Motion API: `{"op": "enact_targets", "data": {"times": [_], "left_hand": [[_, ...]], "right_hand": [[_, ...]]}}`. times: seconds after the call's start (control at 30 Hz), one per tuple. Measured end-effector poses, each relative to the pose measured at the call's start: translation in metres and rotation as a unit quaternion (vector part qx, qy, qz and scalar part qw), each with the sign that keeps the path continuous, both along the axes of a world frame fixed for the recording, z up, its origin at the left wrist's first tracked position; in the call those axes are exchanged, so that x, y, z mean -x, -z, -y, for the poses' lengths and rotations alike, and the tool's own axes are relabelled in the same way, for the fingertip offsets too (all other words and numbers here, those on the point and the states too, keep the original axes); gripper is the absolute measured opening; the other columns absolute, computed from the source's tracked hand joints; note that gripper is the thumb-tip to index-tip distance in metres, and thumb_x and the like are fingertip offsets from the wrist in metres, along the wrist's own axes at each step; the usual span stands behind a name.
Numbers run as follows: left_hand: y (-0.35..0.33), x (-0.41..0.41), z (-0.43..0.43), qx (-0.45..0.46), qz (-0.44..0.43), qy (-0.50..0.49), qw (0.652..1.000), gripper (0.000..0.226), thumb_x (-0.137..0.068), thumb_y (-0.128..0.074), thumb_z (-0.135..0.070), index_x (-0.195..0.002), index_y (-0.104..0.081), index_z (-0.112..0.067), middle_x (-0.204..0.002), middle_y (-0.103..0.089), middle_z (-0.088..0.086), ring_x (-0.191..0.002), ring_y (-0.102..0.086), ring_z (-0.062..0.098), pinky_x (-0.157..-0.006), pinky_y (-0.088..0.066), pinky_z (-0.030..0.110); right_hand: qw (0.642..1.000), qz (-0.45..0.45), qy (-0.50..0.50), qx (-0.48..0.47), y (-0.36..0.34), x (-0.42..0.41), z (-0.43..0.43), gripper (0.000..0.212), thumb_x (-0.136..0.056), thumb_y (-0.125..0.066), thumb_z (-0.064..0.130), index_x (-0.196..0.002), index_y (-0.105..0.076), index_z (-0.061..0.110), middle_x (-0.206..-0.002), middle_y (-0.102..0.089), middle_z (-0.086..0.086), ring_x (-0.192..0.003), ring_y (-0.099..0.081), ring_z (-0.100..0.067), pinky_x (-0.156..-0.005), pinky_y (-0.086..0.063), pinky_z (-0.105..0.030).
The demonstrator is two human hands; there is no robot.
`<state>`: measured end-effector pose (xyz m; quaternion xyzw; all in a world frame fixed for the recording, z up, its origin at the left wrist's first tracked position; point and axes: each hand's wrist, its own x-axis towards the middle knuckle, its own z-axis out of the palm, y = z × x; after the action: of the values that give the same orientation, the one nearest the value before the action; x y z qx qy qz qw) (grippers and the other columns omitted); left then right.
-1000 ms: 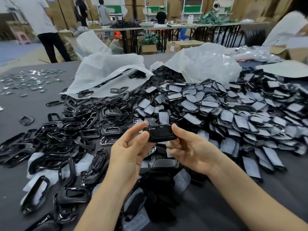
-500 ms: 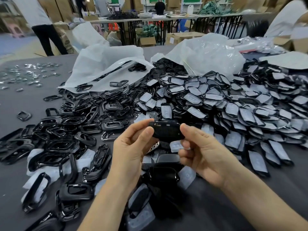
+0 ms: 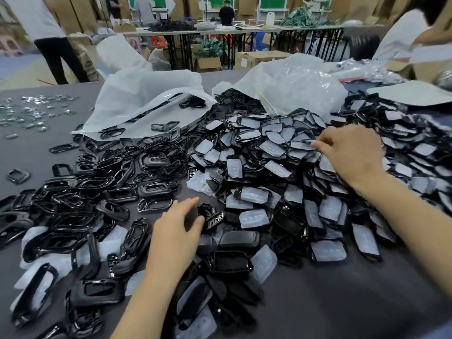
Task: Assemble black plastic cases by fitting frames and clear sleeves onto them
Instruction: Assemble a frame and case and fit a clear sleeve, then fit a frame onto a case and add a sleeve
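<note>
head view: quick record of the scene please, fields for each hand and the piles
left hand: open, fingers stretched toward a loose black part
right hand: fingertips on the sleeved cases pile; grip unclear
frames pile: left of the cases
bags: white, behind both piles
table: dark grey

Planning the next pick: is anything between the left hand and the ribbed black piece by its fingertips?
Nothing visible. The left hand is open, thumb right beside the black piece, which lies uncovered. The right hand pinches a sleeve farther right.
</note>
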<state>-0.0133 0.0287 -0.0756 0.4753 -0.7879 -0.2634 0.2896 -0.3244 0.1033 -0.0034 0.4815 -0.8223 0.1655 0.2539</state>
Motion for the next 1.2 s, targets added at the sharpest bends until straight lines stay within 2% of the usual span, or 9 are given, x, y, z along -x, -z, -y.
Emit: {"op": "enact_targets", "data": {"times": [0.07,0.2,0.37,0.5,0.63,0.8,0.97,1.1,1.2], "left_hand": [[0.001,0.001,-0.001,0.005,0.017,0.023,1.0,0.037,-0.089,-0.067,-0.018,-0.124,-0.063,-0.027,-0.126,-0.064,-0.006,-0.131,-0.047,0.014,-0.105,-0.035,0.027],[-0.002,-0.001,0.001,-0.004,-0.011,0.014,1.0,0.038,-0.082,-0.07,-0.006,-0.114,-0.069,-0.026,-0.112,-0.069,-0.01,-0.109,-0.06,0.01,-0.096,-0.041,0.022],[-0.005,0.0,0.004,-0.035,-0.073,0.0,0.997,0.048,-0.075,-0.068,0.006,-0.11,-0.069,-0.027,-0.096,-0.067,-0.005,-0.09,-0.064,0.008,-0.088,-0.047,0.018],[-0.005,-0.003,0.006,-0.05,-0.132,-0.029,0.99,0.044,-0.078,-0.067,0.004,-0.092,-0.066,-0.038,-0.089,-0.065,-0.005,-0.074,-0.061,-0.002,-0.078,-0.047,0.013],[-0.012,-0.007,0.008,0.083,-0.178,-0.086,0.977,0.032,-0.085,-0.066,0.0,-0.1,-0.069,-0.028,-0.096,-0.067,-0.006,-0.079,-0.063,0.001,-0.077,-0.049,0.012],[-0.016,-0.021,0.017,0.181,-0.224,-0.191,0.938,0.027,-0.089,-0.057,0.002,-0.102,-0.07,-0.019,-0.091,-0.061,-0.015,-0.082,-0.062,0.016,-0.076,-0.05,0.028],[-0.017,-0.034,0.03,0.069,-0.347,-0.257,0.899,0.034,-0.096,-0.05,-0.003,-0.096,-0.059,-0.036,-0.084,-0.063,-0.012,-0.062,-0.065,0.005,-0.058,-0.049,0.013],[-0.013,-0.037,0.035,-0.006,-0.407,-0.255,0.877,0.036,-0.096,-0.051,-0.002,-0.092,-0.062,-0.035,-0.094,-0.064,-0.005,-0.063,-0.067,0.005,-0.063,-0.056,0.023],[-0.009,-0.039,0.04,-0.023,-0.391,-0.258,0.883,0.036,-0.095,-0.052,0.0,-0.092,-0.063,-0.034,-0.098,-0.065,-0.005,-0.067,-0.069,0.008,-0.069,-0.057,0.029]], "right_hand": [[1.0,-0.004,-0.015,-0.003,0.005,0.002,-0.001,0.027,-0.087,-0.066,0.036,-0.086,-0.075,0.01,-0.075,-0.062,-0.01,-0.087,-0.056,-0.036,-0.061,-0.038,-0.034],[0.999,0.028,-0.012,-0.018,0.007,0.004,-0.004,0.025,-0.083,-0.069,0.038,-0.084,-0.075,0.014,-0.076,-0.042,0.002,-0.093,-0.046,-0.032,-0.062,-0.03,-0.033],[0.997,0.074,-0.034,0.018,0.0,-0.015,-0.003,0.027,-0.083,-0.069,0.038,-0.087,-0.075,0.011,-0.094,-0.06,-0.009,-0.103,-0.048,-0.034,-0.077,-0.038,-0.036],[0.967,0.144,-0.202,0.066,-0.006,-0.076,0.01,0.019,-0.083,-0.072,0.026,-0.078,-0.073,0.008,-0.081,-0.065,-0.006,-0.078,-0.058,-0.023,-0.075,-0.043,-0.032],[0.922,0.213,-0.319,-0.057,0.013,-0.136,0.039,0.018,-0.086,-0.069,0.029,-0.08,-0.073,0.013,-0.078,-0.063,-0.001,-0.075,-0.058,-0.017,-0.072,-0.045,-0.032],[0.907,0.235,-0.331,-0.111,0.037,-0.164,0.08,0.015,-0.088,-0.066,0.026,-0.093,-0.073,0.013,-0.09,-0.069,-0.004,-0.089,-0.06,-0.017,-0.077,-0.04,-0.024],[0.882,0.297,-0.344,-0.126,0.04,-0.194,0.124,0.015,-0.084,-0.07,0.024,-0.096,-0.071,0.015,-0.087,-0.066,0.0,-0.086,-0.06,-0.015,-0.082,-0.049,-0.03],[0.886,0.257,-0.348,-0.167,0.046,-0.21,0.145,0.033,-0.083,-0.072,0.026,-0.114,-0.063,0.018,-0.11,-0.061,-0.003,-0.104,-0.055,-0.022,-0.085,-0.044,-0.031],[0.89,0.239,-0.347,-0.176,0.049,-0.211,0.147,0.031,-0.083,-0.071,0.021,-0.112,-0.06,0.02,-0.109,-0.06,-0.003,-0.102,-0.055,-0.023,-0.081,-0.046,-0.033]]}}
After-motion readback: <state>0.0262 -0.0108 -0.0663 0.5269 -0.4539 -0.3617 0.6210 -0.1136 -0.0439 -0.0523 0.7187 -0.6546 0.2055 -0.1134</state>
